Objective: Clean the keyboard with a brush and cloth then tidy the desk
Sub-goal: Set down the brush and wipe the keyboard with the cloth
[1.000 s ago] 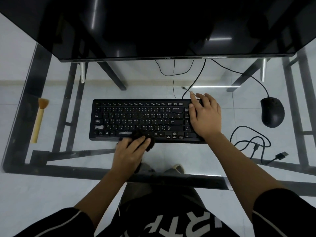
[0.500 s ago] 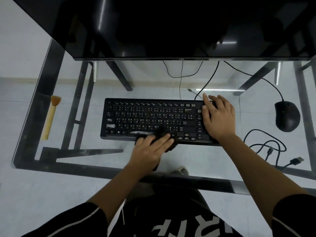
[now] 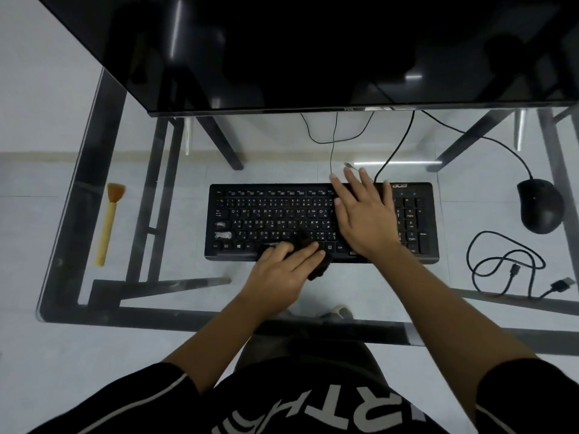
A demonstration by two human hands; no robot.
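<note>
Head view: right hand (image 3: pixel 363 219) slides inward, fingers splayed flat on the keyboard (image 3: pixel 272 220); left hand (image 3: pixel 283 270) fingers clamp the dark cloth (image 3: pixel 319 266), wiping rightward along the bottom row.

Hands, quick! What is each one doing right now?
Left hand: closed on the dark cloth, pressing it on the keyboard.
Right hand: open, flat on the keyboard, holding nothing.
</note>
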